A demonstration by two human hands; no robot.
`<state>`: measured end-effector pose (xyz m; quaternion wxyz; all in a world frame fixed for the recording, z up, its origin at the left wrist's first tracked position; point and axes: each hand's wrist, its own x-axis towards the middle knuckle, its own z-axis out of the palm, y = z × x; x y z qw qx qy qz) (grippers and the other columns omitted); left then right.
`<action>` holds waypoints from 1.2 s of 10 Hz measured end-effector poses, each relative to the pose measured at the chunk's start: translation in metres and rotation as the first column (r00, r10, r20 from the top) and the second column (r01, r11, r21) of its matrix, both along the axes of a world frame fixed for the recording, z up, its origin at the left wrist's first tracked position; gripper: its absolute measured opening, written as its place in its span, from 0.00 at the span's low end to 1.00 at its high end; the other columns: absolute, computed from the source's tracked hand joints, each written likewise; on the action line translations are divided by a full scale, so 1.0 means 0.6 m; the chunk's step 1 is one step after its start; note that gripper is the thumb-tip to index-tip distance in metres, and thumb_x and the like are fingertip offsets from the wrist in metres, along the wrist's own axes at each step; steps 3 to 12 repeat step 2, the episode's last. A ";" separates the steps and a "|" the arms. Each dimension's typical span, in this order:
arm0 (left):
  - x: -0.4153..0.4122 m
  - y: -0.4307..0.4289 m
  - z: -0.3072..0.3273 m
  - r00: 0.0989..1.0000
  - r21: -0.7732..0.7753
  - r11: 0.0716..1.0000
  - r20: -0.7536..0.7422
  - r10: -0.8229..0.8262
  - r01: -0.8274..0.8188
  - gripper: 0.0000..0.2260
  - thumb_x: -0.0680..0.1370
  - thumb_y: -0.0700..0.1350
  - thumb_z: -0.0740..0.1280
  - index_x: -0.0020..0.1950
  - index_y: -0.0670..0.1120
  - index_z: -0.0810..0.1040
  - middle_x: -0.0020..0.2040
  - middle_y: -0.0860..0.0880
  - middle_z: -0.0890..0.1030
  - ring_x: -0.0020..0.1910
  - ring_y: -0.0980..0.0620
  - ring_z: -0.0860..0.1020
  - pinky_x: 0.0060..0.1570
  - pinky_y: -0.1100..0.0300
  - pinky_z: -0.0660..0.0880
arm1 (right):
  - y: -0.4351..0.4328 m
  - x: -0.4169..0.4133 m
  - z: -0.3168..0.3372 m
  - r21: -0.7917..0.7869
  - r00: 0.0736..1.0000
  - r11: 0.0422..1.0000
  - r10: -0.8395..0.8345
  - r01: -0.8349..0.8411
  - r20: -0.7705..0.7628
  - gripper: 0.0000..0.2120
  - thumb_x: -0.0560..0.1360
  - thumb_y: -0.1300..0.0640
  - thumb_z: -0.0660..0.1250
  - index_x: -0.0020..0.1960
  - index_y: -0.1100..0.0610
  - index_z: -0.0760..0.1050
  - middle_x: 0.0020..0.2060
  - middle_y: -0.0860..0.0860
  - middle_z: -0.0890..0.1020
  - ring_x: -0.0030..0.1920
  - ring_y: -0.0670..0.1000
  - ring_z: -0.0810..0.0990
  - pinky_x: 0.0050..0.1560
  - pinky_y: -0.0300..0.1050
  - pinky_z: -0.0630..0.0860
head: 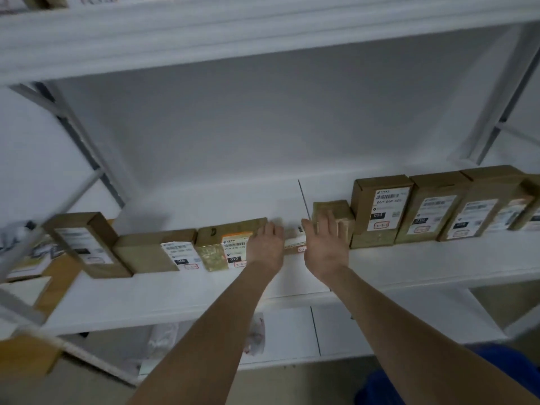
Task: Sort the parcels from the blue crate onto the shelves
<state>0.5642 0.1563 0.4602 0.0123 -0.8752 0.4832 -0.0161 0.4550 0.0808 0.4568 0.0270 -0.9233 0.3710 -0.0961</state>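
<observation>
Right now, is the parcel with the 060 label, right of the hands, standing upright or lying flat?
Upright. The 060 parcel stands on its narrow end on the shelf, label facing forward, taller than the small box beside it.

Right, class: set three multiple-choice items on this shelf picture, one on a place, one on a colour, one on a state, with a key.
1. Where is the small parcel that both hands reach for?
A. on the floor
B. on the middle shelf, between the two hands
C. on the top shelf

2. What colour is the shelf board?
A. white
B. green
C. black

3. How do the boxes to the right, such as the 060 box, stand?
A. lying flat in a pile
B. torn open
C. on end in a row, labels facing out

Key: B, it sits between the left hand and right hand; A, the board is plainly white; C, they stand side by side.
</observation>
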 end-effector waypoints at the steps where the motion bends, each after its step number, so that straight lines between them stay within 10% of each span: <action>1: -0.024 0.068 0.000 0.994 0.013 0.995 0.035 0.100 -0.101 0.29 0.75 0.39 0.65 0.74 0.43 0.57 0.70 0.44 0.63 0.68 0.45 0.66 0.59 0.51 0.70 | 0.042 -0.010 0.000 0.020 0.998 0.999 0.048 -0.049 0.028 0.35 0.74 0.60 0.64 0.76 0.51 0.51 0.76 0.56 0.50 0.76 0.60 0.43 0.75 0.59 0.43; 12: -0.053 0.115 0.011 0.987 0.027 0.987 0.036 0.157 -0.158 0.26 0.75 0.40 0.63 0.72 0.44 0.60 0.67 0.44 0.65 0.67 0.45 0.66 0.59 0.52 0.70 | 0.074 -0.031 0.006 0.005 0.996 0.996 0.091 -0.092 0.021 0.35 0.74 0.58 0.65 0.76 0.51 0.51 0.76 0.55 0.50 0.77 0.60 0.42 0.75 0.57 0.41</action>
